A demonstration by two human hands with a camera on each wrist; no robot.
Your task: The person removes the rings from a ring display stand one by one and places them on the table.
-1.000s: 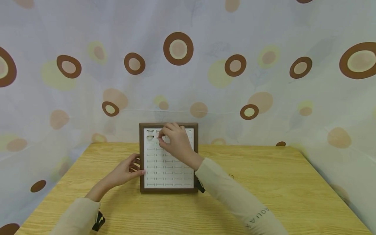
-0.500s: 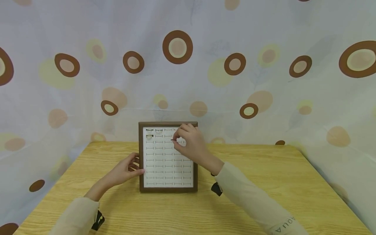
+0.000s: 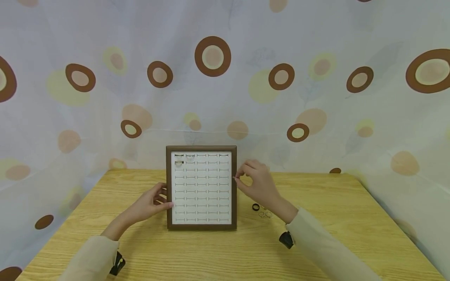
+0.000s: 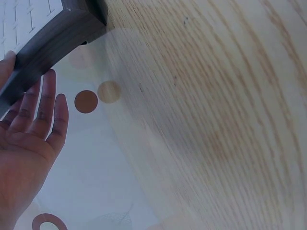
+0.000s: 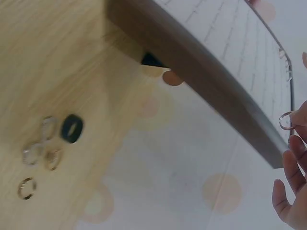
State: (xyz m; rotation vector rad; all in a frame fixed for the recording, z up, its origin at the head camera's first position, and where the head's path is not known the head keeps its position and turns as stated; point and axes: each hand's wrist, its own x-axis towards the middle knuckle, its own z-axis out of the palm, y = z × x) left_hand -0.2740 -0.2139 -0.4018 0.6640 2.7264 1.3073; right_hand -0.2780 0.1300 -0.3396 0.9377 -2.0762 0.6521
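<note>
A ring display board (image 3: 201,187) with a brown frame and white slotted face stands upright on the table. My left hand (image 3: 149,205) holds its left edge, thumb on the front and fingers reaching behind, as the left wrist view also shows. Several rings (image 3: 179,163) sit in slots at the board's upper left. Just off the board's right edge, my right hand (image 3: 258,183) pinches a thin ring (image 5: 286,120) between thumb and index finger; the other fingers are bent loosely.
Right of the board, on the wooden table (image 3: 334,226), lie a black ring (image 3: 256,207) and several thin metal rings (image 3: 268,214), partly under the right forearm in the head view. A patterned cloth (image 3: 225,101) hangs behind the table.
My right hand has moved right and slightly down, from over the upper slots to beyond the board's right edge, ring still pinched. Loose rings have come into view. My left hand stays put.
</note>
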